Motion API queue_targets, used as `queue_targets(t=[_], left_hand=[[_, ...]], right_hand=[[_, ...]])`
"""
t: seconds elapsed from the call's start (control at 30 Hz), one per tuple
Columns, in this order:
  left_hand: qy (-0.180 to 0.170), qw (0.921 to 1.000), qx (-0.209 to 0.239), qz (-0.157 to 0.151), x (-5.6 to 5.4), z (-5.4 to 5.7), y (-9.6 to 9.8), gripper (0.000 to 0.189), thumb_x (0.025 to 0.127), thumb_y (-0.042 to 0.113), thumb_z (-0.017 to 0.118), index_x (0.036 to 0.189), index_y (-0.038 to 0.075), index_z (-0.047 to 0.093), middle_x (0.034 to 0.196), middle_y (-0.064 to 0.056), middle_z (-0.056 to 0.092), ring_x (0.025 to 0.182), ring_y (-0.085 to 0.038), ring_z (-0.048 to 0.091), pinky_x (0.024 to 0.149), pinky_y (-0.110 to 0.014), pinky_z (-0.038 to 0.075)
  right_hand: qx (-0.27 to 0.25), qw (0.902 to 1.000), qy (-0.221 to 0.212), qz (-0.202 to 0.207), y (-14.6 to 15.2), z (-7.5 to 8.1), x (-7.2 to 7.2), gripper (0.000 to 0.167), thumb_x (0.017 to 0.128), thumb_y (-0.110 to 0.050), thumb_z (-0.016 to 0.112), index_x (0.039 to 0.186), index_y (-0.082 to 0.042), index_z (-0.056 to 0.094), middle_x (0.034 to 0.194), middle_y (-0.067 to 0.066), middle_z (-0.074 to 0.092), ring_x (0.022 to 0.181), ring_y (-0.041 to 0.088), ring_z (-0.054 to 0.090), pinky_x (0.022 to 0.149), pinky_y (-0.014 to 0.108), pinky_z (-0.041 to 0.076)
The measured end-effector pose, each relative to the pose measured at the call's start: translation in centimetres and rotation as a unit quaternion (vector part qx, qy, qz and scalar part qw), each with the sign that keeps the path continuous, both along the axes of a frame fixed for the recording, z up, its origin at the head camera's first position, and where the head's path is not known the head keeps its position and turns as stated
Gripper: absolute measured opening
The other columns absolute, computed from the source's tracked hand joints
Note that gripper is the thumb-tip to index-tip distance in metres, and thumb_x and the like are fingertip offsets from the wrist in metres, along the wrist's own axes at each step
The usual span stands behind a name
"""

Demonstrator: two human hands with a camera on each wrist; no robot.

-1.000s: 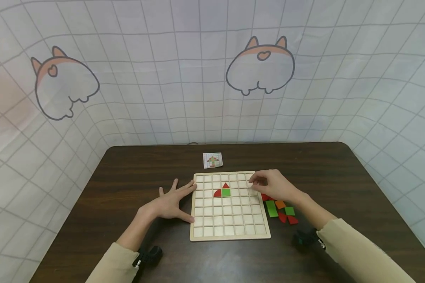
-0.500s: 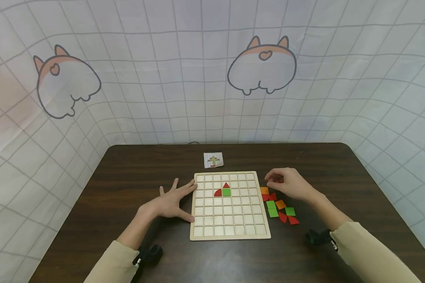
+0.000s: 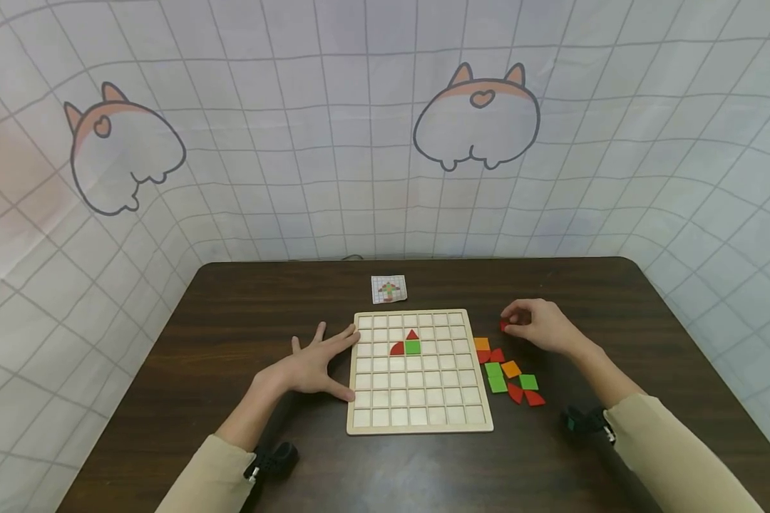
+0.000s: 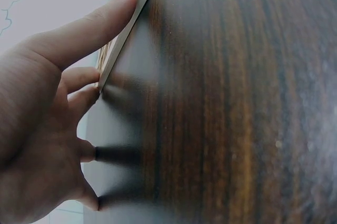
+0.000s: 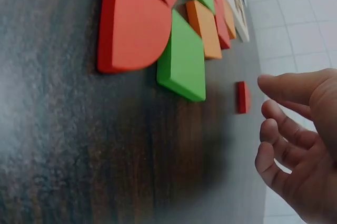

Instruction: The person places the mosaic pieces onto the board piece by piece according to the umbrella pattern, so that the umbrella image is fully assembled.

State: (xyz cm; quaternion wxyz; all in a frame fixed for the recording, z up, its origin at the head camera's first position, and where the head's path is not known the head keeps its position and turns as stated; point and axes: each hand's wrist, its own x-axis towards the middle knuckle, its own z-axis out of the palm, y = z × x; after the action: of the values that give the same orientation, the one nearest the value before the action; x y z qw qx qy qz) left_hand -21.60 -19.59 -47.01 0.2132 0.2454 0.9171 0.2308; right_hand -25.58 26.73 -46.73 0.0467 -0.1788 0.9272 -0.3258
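Note:
In the head view a pale wooden grid board (image 3: 423,399) lies mid-table, bearing a red triangle (image 3: 412,335), a green square (image 3: 413,347) and a red quarter-circle (image 3: 397,348). My left hand (image 3: 314,367) rests at its left edge, fingers spread; the left wrist view has the thumb (image 4: 100,27) against the board's rim. Right of the board my right hand (image 3: 542,328) hovers low, fingers loosely bent, beside a lone red block (image 3: 503,325). In the right wrist view that red block (image 5: 243,98) lies on the table just off the fingertips.
Loose blocks lie right of the board: an orange square (image 3: 510,369), a green square (image 3: 528,382), a red quarter-circle (image 3: 535,398) and several more. A small pattern card (image 3: 388,289) lies behind the board on the dark table (image 3: 282,292). A white grid-patterned curtain (image 3: 308,178) surrounds the table.
My right hand has moved right from above the board's edge, past the loose blocks, to the lone red block. The left hand stays at the board's edge.

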Motion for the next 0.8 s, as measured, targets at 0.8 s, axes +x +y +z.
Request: queue_targets(t=[0.8], left_hand=[[0.001,1.0000,-0.004,-0.001,0.04,0.26,-0.03,0.111,0.080,0.054,0.085,0.166,0.019,0.024,0.172,-0.005,0.008,0.151,-0.048,-0.014,0.102,-0.084,-0.011]], right_hand=[[0.041,0.9991,-0.003,0.011,0.38,-0.99,-0.82,0.024,0.094,-0.012,0.077,0.115,-0.001,0.074,0.099,0.008,0.065,0.074,0.019,0.051,0.065,0.035,0.044]])
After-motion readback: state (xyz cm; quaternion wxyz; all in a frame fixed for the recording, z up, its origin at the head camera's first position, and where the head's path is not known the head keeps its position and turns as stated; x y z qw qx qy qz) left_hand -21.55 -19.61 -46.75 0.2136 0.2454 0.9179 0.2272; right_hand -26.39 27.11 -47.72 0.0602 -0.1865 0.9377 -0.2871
